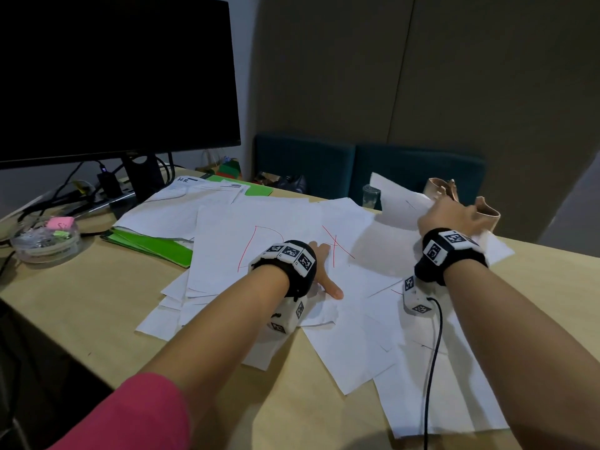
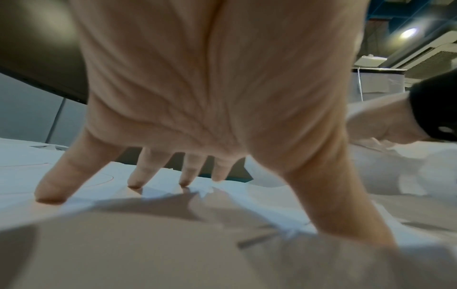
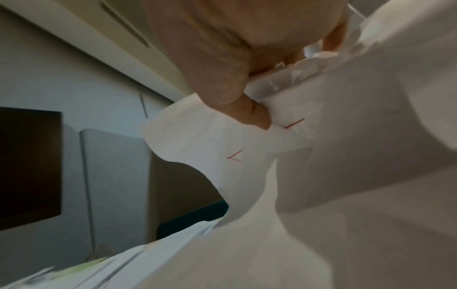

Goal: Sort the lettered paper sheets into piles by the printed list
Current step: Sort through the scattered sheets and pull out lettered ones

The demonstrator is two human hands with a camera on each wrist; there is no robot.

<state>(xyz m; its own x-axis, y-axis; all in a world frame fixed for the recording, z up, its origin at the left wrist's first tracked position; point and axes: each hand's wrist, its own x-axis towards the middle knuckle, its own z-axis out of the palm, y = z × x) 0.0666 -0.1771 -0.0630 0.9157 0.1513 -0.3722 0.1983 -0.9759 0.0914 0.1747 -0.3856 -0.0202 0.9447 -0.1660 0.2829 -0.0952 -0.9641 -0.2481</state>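
Note:
Several white sheets lie scattered over the desk point(image 1: 97, 306). One shows a red D point(image 1: 259, 245), the one beside it a red X point(image 1: 337, 248). My left hand point(image 1: 324, 271) lies flat on these sheets with its fingers point(image 2: 52, 187) spread and straight, pressing the paper point(image 2: 173, 244) down. My right hand point(image 1: 448, 216), at the far right, pinches a lifted sheet point(image 1: 396, 196) between thumb point(image 3: 247, 109) and fingers. That sheet point(image 3: 212, 144) curls upward and carries thin red strokes. Its letter cannot be read.
A dark monitor point(image 1: 113, 73) stands at the back left on its stand. Green folders with printed papers point(image 1: 156, 245) lie in front of it. A clear dish of clips point(image 1: 45, 238) sits at the far left. Teal chair backs point(image 1: 373, 167) are behind the desk.

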